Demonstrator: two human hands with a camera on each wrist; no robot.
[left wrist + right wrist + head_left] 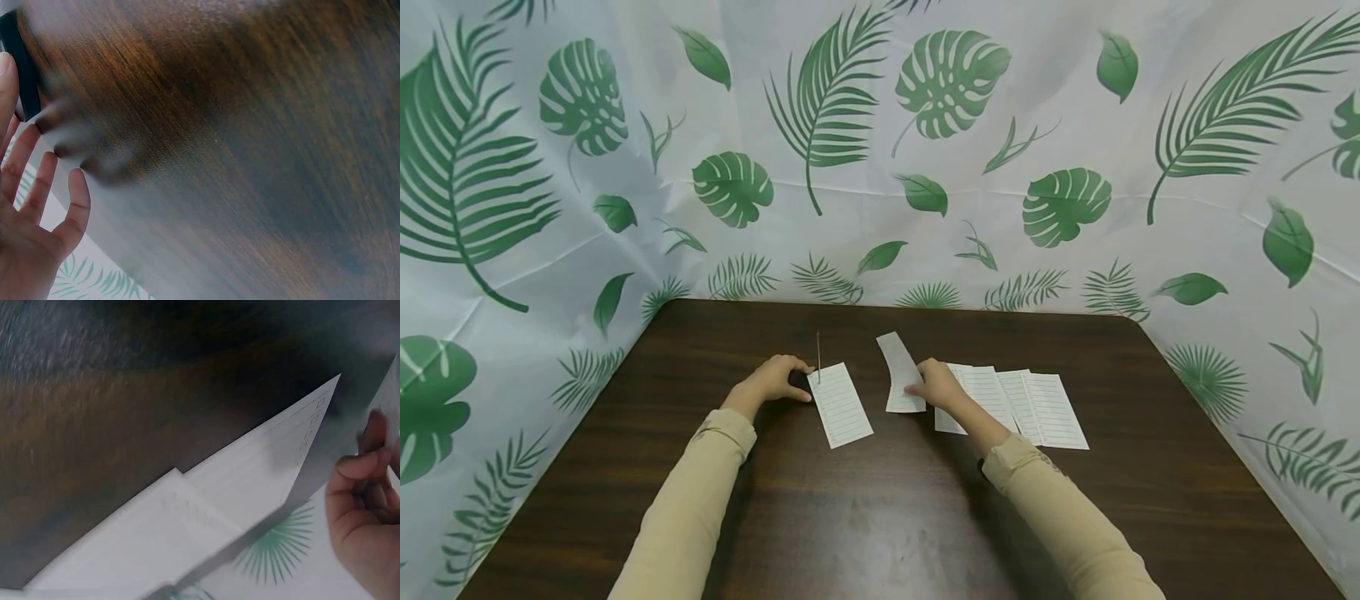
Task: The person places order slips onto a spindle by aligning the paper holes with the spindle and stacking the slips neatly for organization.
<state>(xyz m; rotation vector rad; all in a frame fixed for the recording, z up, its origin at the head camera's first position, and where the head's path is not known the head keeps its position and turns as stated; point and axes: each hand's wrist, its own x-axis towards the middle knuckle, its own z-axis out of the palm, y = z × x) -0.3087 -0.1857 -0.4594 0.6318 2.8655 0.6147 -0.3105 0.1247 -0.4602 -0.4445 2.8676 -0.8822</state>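
My left hand is at the left edge of a lined slip of paper. A thin upright rod, like a receipt spike, rises at that slip's upper left corner. In the left wrist view, the thumb and forefinger of this hand hold its dark base, while the other fingers are spread. With thumb and fingers, my right hand pinches another slip of paper, which bends upward at its far end. The held slip shows only partly at the right edge of the right wrist view.
Several lined paper slips lie overlapping in a row to the right, beneath and beside the right forearm. All this is on a dark wooden table. Behind its far edge hangs a white curtain with green leaf prints.
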